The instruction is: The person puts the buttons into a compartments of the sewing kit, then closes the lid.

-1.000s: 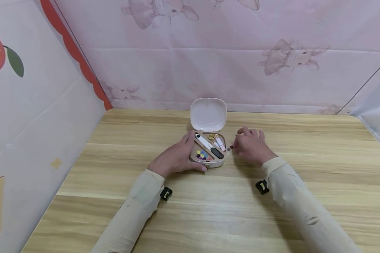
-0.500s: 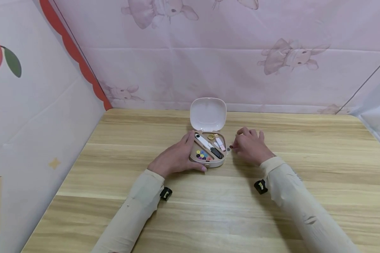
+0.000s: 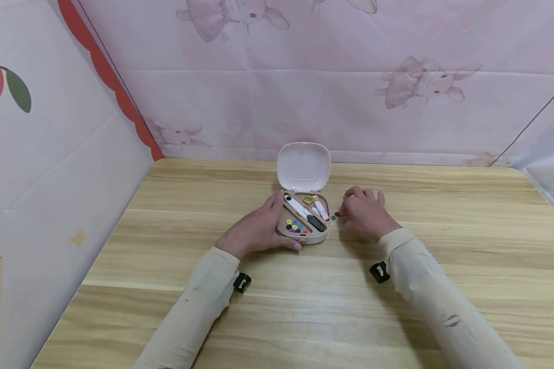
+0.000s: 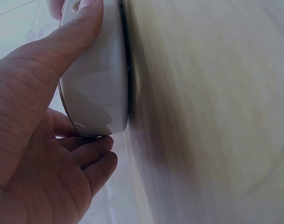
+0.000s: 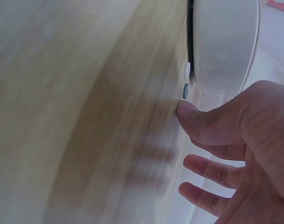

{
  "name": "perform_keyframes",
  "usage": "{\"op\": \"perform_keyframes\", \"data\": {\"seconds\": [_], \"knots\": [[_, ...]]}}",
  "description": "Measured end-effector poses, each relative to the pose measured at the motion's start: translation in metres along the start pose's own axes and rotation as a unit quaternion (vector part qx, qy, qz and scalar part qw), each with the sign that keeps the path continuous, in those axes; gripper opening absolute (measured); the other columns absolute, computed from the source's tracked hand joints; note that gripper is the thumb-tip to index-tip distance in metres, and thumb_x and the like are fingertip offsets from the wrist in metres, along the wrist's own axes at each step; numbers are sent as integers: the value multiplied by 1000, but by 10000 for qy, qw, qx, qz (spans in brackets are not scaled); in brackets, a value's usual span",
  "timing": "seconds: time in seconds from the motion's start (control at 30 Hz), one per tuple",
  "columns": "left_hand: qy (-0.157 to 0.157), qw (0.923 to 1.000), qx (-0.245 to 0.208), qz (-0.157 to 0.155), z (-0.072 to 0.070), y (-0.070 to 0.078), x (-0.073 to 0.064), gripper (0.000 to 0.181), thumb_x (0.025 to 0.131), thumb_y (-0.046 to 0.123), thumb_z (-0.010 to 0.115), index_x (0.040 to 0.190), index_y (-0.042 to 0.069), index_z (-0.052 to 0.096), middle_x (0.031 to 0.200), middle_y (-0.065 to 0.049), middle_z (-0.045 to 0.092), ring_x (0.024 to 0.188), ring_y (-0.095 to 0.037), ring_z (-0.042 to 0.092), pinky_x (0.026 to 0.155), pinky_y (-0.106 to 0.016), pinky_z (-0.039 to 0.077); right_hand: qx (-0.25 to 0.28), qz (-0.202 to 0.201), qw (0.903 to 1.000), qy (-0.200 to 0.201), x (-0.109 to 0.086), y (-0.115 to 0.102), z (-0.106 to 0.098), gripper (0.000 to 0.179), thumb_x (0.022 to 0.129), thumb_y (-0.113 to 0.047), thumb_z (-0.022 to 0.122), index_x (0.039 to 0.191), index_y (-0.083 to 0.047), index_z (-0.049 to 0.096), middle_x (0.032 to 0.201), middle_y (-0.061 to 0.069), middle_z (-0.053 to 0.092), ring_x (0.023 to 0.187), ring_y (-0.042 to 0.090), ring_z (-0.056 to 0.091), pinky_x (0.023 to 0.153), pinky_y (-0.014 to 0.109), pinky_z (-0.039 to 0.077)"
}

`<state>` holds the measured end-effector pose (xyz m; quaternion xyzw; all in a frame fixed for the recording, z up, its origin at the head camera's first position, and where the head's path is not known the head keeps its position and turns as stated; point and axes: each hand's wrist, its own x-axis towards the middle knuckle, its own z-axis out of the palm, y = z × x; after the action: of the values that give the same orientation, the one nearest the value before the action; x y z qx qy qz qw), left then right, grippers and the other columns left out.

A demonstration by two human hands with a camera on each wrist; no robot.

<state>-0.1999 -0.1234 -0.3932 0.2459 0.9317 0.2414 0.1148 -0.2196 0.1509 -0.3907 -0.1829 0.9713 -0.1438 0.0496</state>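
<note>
Box point(image 3: 316, 239) stands with its lid point(image 3: 303, 166) raised, near the middle of the table point(image 3: 304, 312), and hardly anything about it differs from a second ago. Only the right wrist has shifted slightly toward it; box, lid and loose buttons look unmoved, so I judge that the work is paused on one small, fiddly grip, with nothing freshly put in.

The left hand point(image 3: 258, 225) grips the box, thumb across the front and fingers round the left side. The right hand point(image 3: 367, 212) is just beside the box's right side, thumb tip down at a dark button point(image 3: 337, 214); the other fingers are bent, two of them apart from the thumb in the right wrist view. Whether thumb and forefinger have pinched that button, I cannot tell.

Inside are three compartments. A diagonal slot across the middle holds a white-and-black tool point(image 3: 298, 206). The far-right one holds a pinkish packet point(image 3: 321, 208), a yellow ring point(image 3: 308, 202) and a small white piece point(image 3: 315, 210). The near-left one holds a cluster of coloured buttons point(image 3: 295, 227).

Outside, a pale button point(image 5: 187, 70) and a grey button point(image 5: 186, 90) lie on the table between the box and the right thumb.
</note>
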Motion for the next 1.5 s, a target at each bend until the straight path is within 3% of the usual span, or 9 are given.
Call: {"op": "perform_keyframes", "data": {"seconds": [0.83,0.97,1.13,1.33,1.5], "knots": [[-17,10000,-12,31,-1,1,0,132,78,60,80,162,9,-8,168,-10,9,150,-22,24,118,-39,31,-166,-204,9996,-44,0,-1,-3,15,83,-3,61,84,-13,72,142,23,50,124,49,41,99,69,23],[-58,10000,-16,41,-3,1,0,131,79,60,79,162,8,-9,169,-12,5,152,-23,19,119,-39,29,-13,-244,9997,96,-1,-2,-10,19,81,-1,59,84,-11,74,144,24,48,131,51,38,105,71,19],[-77,10000,6,-5,-3,2,0,132,80,60,79,162,7,-9,169,-13,4,152,-23,17,119,-39,28,128,-303,9982,492,-1,-7,-16,4,87,-7,68,88,-8,71,145,23,47,131,52,37,107,69,19],[-101,9999,-45,-82,-3,3,0,132,79,61,79,161,8,-10,169,-13,3,152,-23,17,120,-39,27,340,-670,9927,942,0,-19,-17,5,88,-11,73,88,-7,69,143,23,50,129,49,41,108,65,21],[-76,9999,-102,-93,-3,3,0,133,78,61,79,162,8,-10,169,-12,5,151,-23,20,119,-40,28,536,-977,9880,1072,-1,-30,-19,5,87,-9,74,85,-8,69,141,23,51,129,48,41,109,64,21]]}}
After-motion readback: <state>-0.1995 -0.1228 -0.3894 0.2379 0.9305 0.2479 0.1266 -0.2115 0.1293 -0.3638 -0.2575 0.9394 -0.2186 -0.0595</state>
